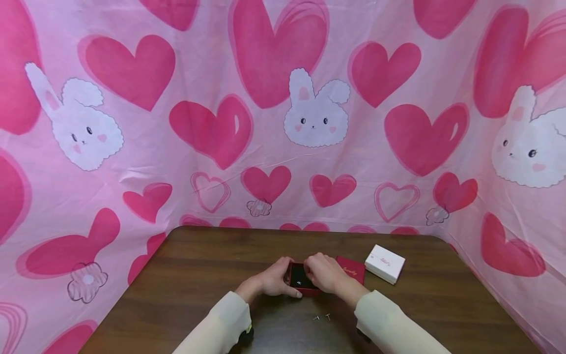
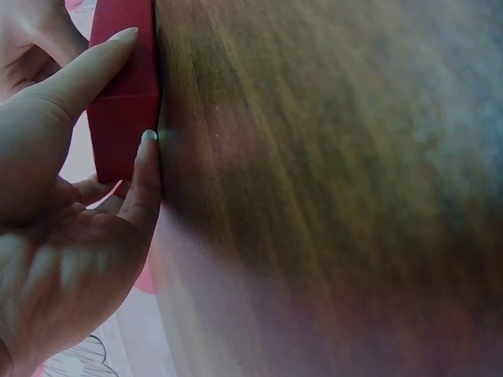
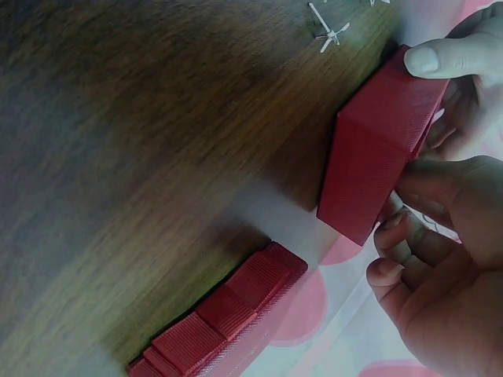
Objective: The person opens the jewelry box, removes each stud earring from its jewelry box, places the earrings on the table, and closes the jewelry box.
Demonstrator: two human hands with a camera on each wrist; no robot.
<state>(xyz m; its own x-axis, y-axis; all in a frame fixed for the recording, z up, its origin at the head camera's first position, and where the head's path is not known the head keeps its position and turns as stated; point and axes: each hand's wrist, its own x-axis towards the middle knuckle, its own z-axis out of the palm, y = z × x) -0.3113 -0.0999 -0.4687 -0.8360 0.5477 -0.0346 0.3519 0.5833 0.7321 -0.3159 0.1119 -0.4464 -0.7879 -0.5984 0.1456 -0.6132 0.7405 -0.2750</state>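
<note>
A small red jewelry box (image 1: 309, 291) with a black insert (image 1: 297, 273) stands open on the table. My left hand (image 1: 277, 279) grips it from the left, its thumb along the near wall. A tiny silver star-like piece (image 1: 298, 282) sits on the insert. My right hand (image 1: 325, 272) reaches over the box's right side with bent fingers; the thumb lies at the rim in the right wrist view, and whatever the fingertips pinch or press is hidden. Nearer on the table lie two small silver pieces with thin stems, one star-ended (image 3: 330, 35), resembling earrings.
Right of the box lies a red lid (image 1: 352, 269) with gold lettering and a ribbon bow (image 3: 224, 308) on its side. A white box (image 1: 385, 264) stands beyond it. The brown wooden table (image 1: 212, 255) ends at a pink heart-and-rabbit curtain (image 1: 274, 147).
</note>
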